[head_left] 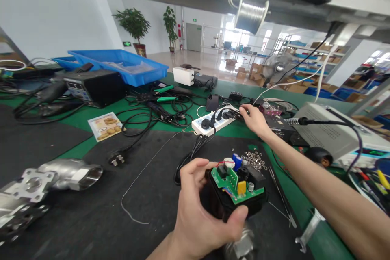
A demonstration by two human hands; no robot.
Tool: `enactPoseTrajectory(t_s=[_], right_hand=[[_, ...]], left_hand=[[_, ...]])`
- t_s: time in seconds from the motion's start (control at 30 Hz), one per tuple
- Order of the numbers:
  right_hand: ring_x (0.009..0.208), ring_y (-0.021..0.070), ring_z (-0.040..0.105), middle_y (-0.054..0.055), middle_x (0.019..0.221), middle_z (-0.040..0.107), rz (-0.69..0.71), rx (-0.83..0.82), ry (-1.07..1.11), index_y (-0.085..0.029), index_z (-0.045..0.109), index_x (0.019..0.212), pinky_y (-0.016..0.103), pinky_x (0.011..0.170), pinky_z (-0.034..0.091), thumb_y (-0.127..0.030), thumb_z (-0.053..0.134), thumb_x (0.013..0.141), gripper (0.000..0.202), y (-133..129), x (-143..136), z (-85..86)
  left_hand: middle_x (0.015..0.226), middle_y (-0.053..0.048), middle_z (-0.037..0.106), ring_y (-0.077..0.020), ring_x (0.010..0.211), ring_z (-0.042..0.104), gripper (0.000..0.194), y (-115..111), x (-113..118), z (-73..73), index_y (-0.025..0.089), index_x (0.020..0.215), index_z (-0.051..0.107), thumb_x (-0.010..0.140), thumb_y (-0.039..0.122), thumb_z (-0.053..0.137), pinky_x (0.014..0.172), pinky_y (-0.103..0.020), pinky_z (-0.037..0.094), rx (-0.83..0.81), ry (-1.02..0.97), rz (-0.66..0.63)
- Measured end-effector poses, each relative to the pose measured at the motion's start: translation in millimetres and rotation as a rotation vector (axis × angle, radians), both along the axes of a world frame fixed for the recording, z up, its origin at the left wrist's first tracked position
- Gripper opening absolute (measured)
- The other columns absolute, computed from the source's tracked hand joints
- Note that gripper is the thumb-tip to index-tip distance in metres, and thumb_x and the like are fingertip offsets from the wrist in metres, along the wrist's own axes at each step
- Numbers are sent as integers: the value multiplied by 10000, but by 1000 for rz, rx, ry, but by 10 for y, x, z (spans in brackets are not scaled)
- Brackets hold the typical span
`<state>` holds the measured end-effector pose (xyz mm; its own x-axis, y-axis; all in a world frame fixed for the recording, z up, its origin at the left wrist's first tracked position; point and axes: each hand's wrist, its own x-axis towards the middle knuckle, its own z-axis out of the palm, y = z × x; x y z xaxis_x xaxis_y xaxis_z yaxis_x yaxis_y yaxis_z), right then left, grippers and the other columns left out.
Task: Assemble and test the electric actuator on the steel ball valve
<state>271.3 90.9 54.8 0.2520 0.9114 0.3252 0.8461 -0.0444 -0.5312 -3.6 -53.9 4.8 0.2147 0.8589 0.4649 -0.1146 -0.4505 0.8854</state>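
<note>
My left hand [202,215] is wrapped around a black housing, thumb in front and fingers behind. A green circuit board [236,185] sits on top of the housing, carrying blue, white and yellow components and black parts. Farther back, my right hand [256,120] reaches to the far end of a white power strip [210,124] with several black plugs in it. Its fingers are bent together beside black cables, and what lies between them is hidden. Just beyond the board lies a pile of small metal nuts [254,159]. A metal fitting [242,248] is partly covered below the housing.
Steel valve body [33,185] at left on the black mat. Thin wire [123,199], plug [117,158] and picture card [105,126] nearby. Tweezers [283,199] and wrench [309,229] at right, beside a grey instrument [344,130]. Blue tray [122,65] behind; solder spool [251,14] hangs overhead.
</note>
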Motion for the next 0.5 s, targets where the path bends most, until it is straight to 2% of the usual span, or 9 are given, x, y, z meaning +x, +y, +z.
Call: enactPoseTrajectory(t_s=[0.07, 0.13, 0.2, 0.27, 0.37, 0.5], right_hand=[[1220, 289, 640, 138, 1295, 708, 24, 53, 66, -190, 624, 1268, 456, 1071, 465, -527, 406, 1067, 449, -515, -132, 62], [1145, 251, 688, 94, 1220, 745, 95, 51, 145, -231, 603, 1277, 406, 1014, 521, -568, 373, 1066, 459, -1090, -288, 71], [1234, 247, 652, 77, 1310, 707, 210, -20, 337, -290, 575, 1344, 409, 1060, 508, -569, 461, 1041, 428, -1625, -447, 25], [1342, 273, 580, 90, 1473, 595, 313, -143, 518, -338, 467, 1473, 467, 1127, 472, -554, 558, 1003, 525, -2021, -597, -65], [1393, 326, 527, 121, 1567, 484, 319, -157, 618, -350, 317, 1576, 535, 1159, 446, -526, 743, 889, 828, -2269, -804, -230], [1374, 398, 535, 145, 1582, 452, 249, -118, 707, -346, 226, 1609, 583, 1123, 481, -474, 917, 692, 1156, -2199, -1083, -349]], left_hand=[[1269, -118, 617, -315, 1131, 689, 880, -6, 8, -5, 267, 1341, 340, 662, 314, 898, 947, -459, 585, 113, 41, 94], [1310, -128, 600, -319, 1188, 671, 896, 10, 23, -1, 261, 1336, 360, 649, 320, 932, 987, -468, 579, 184, 89, 205], [1341, -134, 593, -312, 1219, 660, 893, 25, 43, 10, 253, 1340, 364, 665, 341, 942, 1013, -469, 575, 187, 136, 280], [1351, -131, 596, -300, 1210, 666, 898, 27, 63, 21, 250, 1356, 359, 682, 370, 940, 1008, -458, 580, 147, 166, 301], [1342, -124, 598, -298, 1182, 675, 945, 9, 72, 20, 252, 1385, 348, 671, 415, 945, 988, -452, 585, 120, 200, 312], [1318, -137, 567, -322, 1177, 650, 1010, -33, 39, -19, 237, 1371, 377, 582, 397, 988, 976, -470, 573, 264, 184, 349]])
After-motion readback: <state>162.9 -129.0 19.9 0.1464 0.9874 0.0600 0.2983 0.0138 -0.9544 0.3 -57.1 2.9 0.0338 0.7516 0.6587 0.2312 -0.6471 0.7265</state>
